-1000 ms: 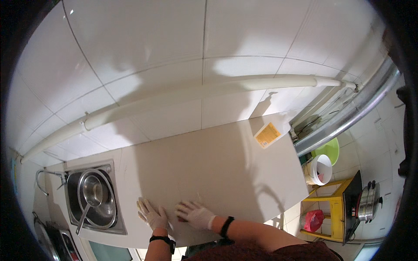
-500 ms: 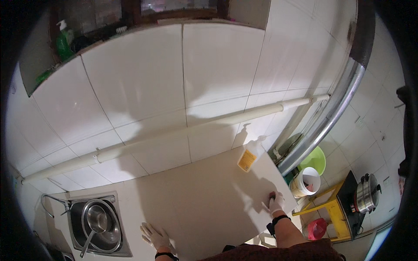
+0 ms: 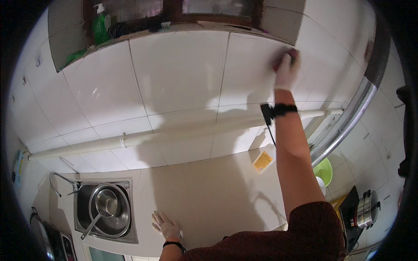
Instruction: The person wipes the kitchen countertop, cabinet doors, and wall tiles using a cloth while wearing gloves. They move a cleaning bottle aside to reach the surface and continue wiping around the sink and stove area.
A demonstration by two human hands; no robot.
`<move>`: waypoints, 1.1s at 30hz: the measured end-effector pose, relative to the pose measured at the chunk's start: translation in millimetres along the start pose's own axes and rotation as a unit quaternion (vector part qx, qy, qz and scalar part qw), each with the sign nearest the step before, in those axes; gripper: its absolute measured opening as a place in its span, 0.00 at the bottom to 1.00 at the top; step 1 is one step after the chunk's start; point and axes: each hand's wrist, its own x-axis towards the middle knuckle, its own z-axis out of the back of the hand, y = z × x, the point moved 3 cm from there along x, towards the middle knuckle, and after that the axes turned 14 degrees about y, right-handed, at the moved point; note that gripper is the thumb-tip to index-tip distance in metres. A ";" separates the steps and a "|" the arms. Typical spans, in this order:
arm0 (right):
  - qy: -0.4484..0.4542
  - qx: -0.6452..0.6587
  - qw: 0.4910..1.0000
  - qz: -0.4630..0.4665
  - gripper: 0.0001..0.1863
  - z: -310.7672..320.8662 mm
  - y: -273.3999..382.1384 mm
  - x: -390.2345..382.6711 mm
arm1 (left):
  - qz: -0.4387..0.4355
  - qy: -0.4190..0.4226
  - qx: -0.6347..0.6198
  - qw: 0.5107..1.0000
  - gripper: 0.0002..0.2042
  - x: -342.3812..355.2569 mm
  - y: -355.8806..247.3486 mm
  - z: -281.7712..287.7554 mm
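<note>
Work apparently under way, finished extent unclear

Right hand (image 3: 286, 73), gloved and blurred, reaches to the upper right of the frame, near the top of the tiled wall (image 3: 180, 74). Its fingers look curled around a dark reddish pad (image 3: 289, 55), held at the tiles just below the window ledge (image 3: 204, 28); blur hides the exact grip and whether the pad presses the surface. Left hand (image 3: 166, 227), also gloved, lies flat with fingers spread on the bench (image 3: 209, 195) at the lower centre of the frame, holding nothing visible.

As for progress, I judge the work at the wall to be unfinished, because the pad is in use at one patch of tile. Which tiles are done and which are left cannot be told: they look much alike, and shadow covers the middle of the frame. The central stretch of the bench carries no loose items, though whether it has been worked over does not show either.

A clear bottle with a yellow label (image 3: 263, 162) stands right of centre, near the foot of the wall and apart from both hands. At the lower left, a long-handled steel pan (image 3: 106, 203) rests inside a steel bowl (image 3: 125, 222) in the sink (image 3: 134, 209); neither is being handled.
</note>
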 end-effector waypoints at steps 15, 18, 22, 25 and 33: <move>0.246 -0.311 0.872 0.287 0.28 -364.6 88.8 -150.0 | 0.017 0.014 0.045 0.999 0.39 5.3 -6.8 0.7; 0.306 -0.393 0.734 0.462 0.23 -379.9 93.6 -185.3 | 0.023 0.027 0.047 0.998 0.40 4.0 -7.6 0.8; 0.417 -0.345 0.676 0.501 0.16 -347.3 69.8 -173.9 | 0.024 0.019 0.045 0.998 0.41 3.7 -4.1 -0.7; 0.303 -0.419 0.722 0.460 0.19 -264.9 34.7 -135.3 | 0.015 0.013 0.049 0.999 0.42 4.7 -1.2 -3.6; 0.031 -0.431 0.869 0.241 0.27 -13.5 -49.8 -59.7 | 0.005 0.016 0.037 0.999 0.40 4.3 0.9 -1.2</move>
